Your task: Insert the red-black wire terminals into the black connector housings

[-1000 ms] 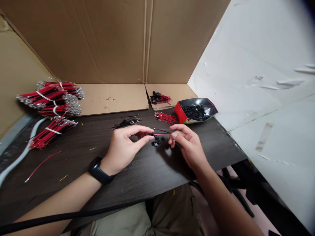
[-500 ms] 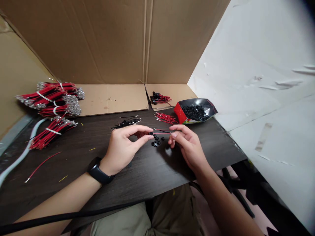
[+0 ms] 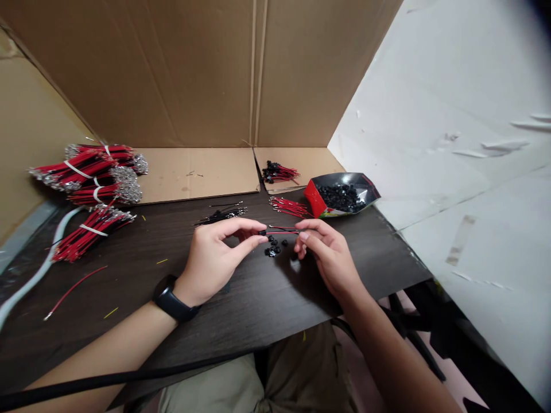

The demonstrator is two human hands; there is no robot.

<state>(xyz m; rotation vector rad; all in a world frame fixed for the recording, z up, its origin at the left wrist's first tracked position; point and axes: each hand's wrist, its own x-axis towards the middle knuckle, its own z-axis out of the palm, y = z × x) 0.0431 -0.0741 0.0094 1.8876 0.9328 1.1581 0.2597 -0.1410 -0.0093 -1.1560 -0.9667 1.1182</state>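
Note:
Between thumb and fingertips, my left hand (image 3: 224,246) pinches a small black connector housing (image 3: 262,232). A red wire (image 3: 282,232) runs from that housing across to my right hand (image 3: 325,252), whose thumb and fingers are closed on it. A black wire (image 3: 279,228) is also in the right fingers, its metal-tipped end pointing left toward the housing. Whether the black wire touches the housing I cannot tell. Just below the wires, several loose black housings (image 3: 273,250) lie on the dark table (image 3: 241,304).
A red and black box (image 3: 314,198) full of black housings stands at right. Red wires (image 3: 289,206), black wires (image 3: 221,215) and a finished-looking wire bundle (image 3: 279,172) lie behind my hands. Tied red-black bundles (image 3: 92,172) pile at left, near a single red wire (image 3: 73,291).
Almost nothing differs. Both hands keep their grip, and the black wire's free end has shifted very slightly beside the housing.

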